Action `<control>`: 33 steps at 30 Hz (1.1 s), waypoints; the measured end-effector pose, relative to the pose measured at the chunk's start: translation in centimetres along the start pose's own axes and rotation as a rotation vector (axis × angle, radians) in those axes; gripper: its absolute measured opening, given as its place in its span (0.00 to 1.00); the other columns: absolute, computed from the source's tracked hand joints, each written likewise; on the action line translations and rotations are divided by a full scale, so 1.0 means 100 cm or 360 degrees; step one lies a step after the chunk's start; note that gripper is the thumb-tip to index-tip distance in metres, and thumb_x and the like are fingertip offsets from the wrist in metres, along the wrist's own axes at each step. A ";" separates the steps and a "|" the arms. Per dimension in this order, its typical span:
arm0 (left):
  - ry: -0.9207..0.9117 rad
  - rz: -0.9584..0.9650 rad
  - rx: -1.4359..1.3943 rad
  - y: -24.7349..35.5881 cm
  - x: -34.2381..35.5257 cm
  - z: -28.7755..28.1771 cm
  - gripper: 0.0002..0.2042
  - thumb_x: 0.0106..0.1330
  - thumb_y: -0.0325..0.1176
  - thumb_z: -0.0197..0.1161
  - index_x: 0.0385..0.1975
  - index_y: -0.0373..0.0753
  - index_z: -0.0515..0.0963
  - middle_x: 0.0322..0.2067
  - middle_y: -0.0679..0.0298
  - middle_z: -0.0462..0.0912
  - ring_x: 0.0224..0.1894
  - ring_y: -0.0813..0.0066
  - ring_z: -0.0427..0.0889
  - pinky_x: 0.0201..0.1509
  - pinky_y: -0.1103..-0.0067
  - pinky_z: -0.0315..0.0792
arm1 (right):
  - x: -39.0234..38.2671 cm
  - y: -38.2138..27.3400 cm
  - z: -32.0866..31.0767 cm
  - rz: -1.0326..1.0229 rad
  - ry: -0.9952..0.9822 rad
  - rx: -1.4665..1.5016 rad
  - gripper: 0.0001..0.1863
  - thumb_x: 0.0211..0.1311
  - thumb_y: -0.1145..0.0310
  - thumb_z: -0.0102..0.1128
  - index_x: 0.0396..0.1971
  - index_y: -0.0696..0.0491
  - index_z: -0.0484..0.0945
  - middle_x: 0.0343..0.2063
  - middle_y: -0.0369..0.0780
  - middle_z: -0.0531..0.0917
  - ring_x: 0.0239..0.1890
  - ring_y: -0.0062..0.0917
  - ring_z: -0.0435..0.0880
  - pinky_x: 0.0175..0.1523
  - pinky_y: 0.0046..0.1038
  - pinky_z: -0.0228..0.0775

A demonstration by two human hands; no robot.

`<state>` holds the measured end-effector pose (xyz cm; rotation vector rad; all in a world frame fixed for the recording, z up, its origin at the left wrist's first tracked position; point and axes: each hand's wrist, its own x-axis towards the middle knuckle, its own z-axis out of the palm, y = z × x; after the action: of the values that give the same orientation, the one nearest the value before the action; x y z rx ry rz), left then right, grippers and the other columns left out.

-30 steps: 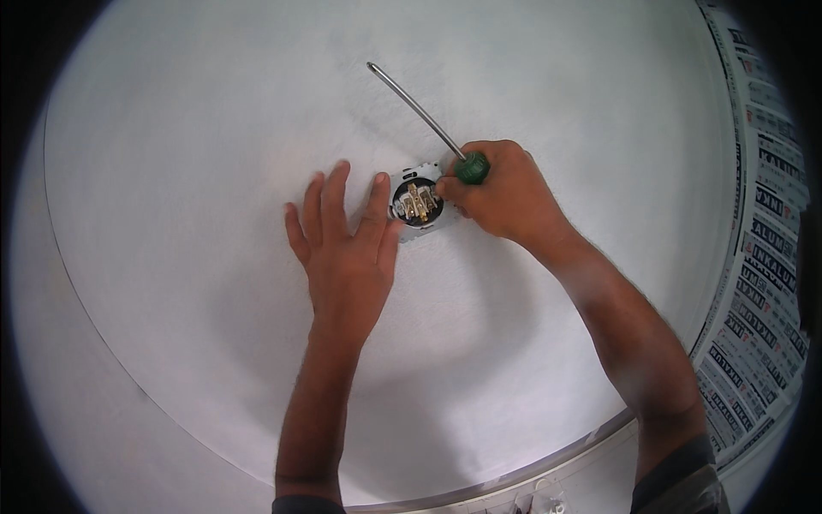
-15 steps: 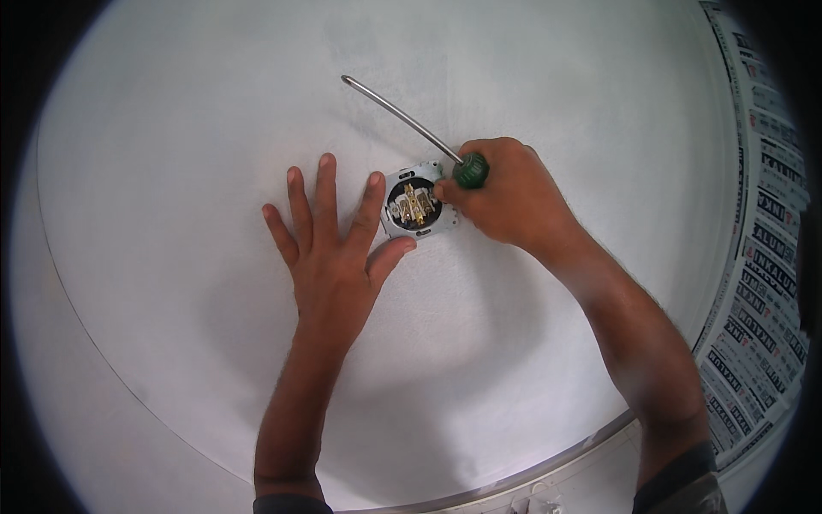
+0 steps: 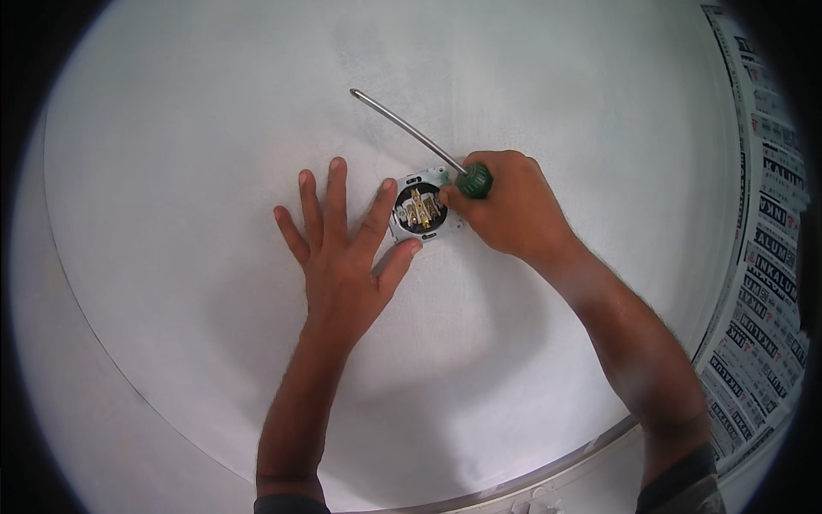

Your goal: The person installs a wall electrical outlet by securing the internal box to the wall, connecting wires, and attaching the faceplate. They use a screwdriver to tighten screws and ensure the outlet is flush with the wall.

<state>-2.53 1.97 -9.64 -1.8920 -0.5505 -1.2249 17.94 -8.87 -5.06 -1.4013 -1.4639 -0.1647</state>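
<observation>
A socket insert (image 3: 420, 210) with a square metal mounting frame, a round black body and brass contacts shows against the white surface. My left hand (image 3: 342, 248) lies at its left side with fingers spread, index finger and thumb touching the frame's edge. In my closed right hand (image 3: 518, 206) is a screwdriver (image 3: 409, 130) with a green handle. Its steel shaft points up and left, and the tip is away from the socket insert. The right thumb rests at the insert's right side, covering part of the frame.
A broad white surface (image 3: 214, 111) lies behind both hands, with a curved-looking edge along the bottom. Printed black-and-white film or paper (image 3: 753, 343) runs down the right side. A small clear plastic-looking item (image 3: 541, 499) shows at the lower edge.
Both hands, the socket insert and the screwdriver appear slightly further right and lower in the picture. The grip on the screwdriver is the same.
</observation>
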 end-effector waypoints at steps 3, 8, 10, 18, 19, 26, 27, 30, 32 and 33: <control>0.0009 0.0000 -0.0006 0.002 0.000 -0.002 0.37 0.62 0.56 0.75 0.71 0.55 0.75 0.81 0.52 0.50 0.84 0.42 0.34 0.77 0.34 0.25 | -0.004 0.001 0.000 -0.0039 0.0048 0.0039 0.09 0.64 0.67 0.71 0.32 0.58 0.86 0.25 0.46 0.87 0.29 0.37 0.88 0.40 0.39 0.79; -0.0023 -0.0087 -0.0036 0.014 0.004 -0.012 0.37 0.60 0.56 0.76 0.70 0.54 0.76 0.80 0.52 0.51 0.84 0.43 0.35 0.77 0.36 0.24 | -0.012 0.011 -0.007 -0.0158 0.0033 0.0128 0.09 0.64 0.68 0.71 0.34 0.59 0.85 0.25 0.46 0.86 0.30 0.37 0.88 0.40 0.38 0.78; 0.0004 -0.0121 -0.0078 0.017 0.007 -0.017 0.35 0.60 0.55 0.76 0.68 0.53 0.78 0.79 0.50 0.54 0.84 0.43 0.36 0.77 0.35 0.21 | -0.015 0.014 -0.006 -0.0211 0.0055 0.0176 0.08 0.63 0.69 0.71 0.34 0.59 0.84 0.25 0.46 0.86 0.29 0.37 0.88 0.39 0.38 0.78; 0.0018 -0.0209 -0.0173 0.025 0.011 -0.030 0.33 0.56 0.50 0.81 0.64 0.53 0.81 0.79 0.54 0.55 0.83 0.44 0.38 0.78 0.37 0.23 | -0.019 0.001 -0.012 -0.0119 0.0018 0.0130 0.07 0.62 0.71 0.71 0.34 0.57 0.83 0.26 0.47 0.87 0.29 0.42 0.88 0.38 0.39 0.79; 0.0030 -0.0226 -0.0192 0.026 0.012 -0.031 0.33 0.55 0.49 0.81 0.63 0.53 0.82 0.79 0.54 0.55 0.83 0.44 0.39 0.78 0.37 0.23 | -0.018 0.002 -0.011 -0.0155 0.0047 0.0112 0.07 0.63 0.70 0.71 0.33 0.57 0.83 0.25 0.46 0.85 0.28 0.38 0.86 0.37 0.37 0.77; 0.0006 -0.0302 -0.0302 0.033 0.020 -0.032 0.31 0.53 0.46 0.82 0.60 0.51 0.84 0.78 0.54 0.57 0.83 0.44 0.40 0.78 0.37 0.24 | -0.024 0.019 -0.012 -0.0314 0.0144 0.0213 0.09 0.63 0.68 0.71 0.34 0.57 0.82 0.26 0.49 0.85 0.30 0.48 0.86 0.37 0.41 0.77; 0.0017 -0.0300 -0.0312 0.031 0.019 -0.032 0.31 0.53 0.46 0.83 0.60 0.50 0.84 0.77 0.53 0.57 0.83 0.44 0.40 0.78 0.37 0.24 | -0.035 0.022 -0.014 -0.0379 0.0187 0.0230 0.09 0.64 0.67 0.71 0.34 0.57 0.81 0.26 0.49 0.85 0.30 0.48 0.86 0.36 0.41 0.77; 0.0016 -0.0295 -0.0227 0.018 0.005 -0.032 0.31 0.53 0.45 0.82 0.59 0.48 0.84 0.77 0.53 0.57 0.83 0.45 0.40 0.78 0.37 0.24 | -0.102 0.054 -0.020 -0.0167 0.0099 0.0366 0.16 0.67 0.60 0.72 0.32 0.57 0.80 0.20 0.41 0.81 0.23 0.27 0.78 0.34 0.32 0.74; 0.0036 -0.0280 -0.0256 0.022 0.005 -0.030 0.31 0.54 0.45 0.82 0.60 0.48 0.84 0.77 0.52 0.57 0.83 0.45 0.40 0.78 0.37 0.25 | -0.180 0.114 -0.034 0.0274 -0.0105 0.0235 0.17 0.64 0.57 0.76 0.30 0.55 0.80 0.20 0.39 0.81 0.21 0.25 0.77 0.32 0.32 0.74; 0.0043 -0.0277 -0.0283 0.027 0.010 -0.030 0.31 0.54 0.44 0.82 0.60 0.47 0.84 0.77 0.52 0.57 0.83 0.45 0.40 0.78 0.37 0.25 | -0.234 0.156 -0.040 0.0361 -0.0148 0.0011 0.13 0.64 0.64 0.76 0.27 0.55 0.81 0.17 0.37 0.82 0.22 0.18 0.80 0.31 0.27 0.75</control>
<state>-1.79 -2.06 -9.15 -2.0045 -0.6195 -1.4513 26.90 -22.07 -28.59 -1.5747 -1.3666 0.0495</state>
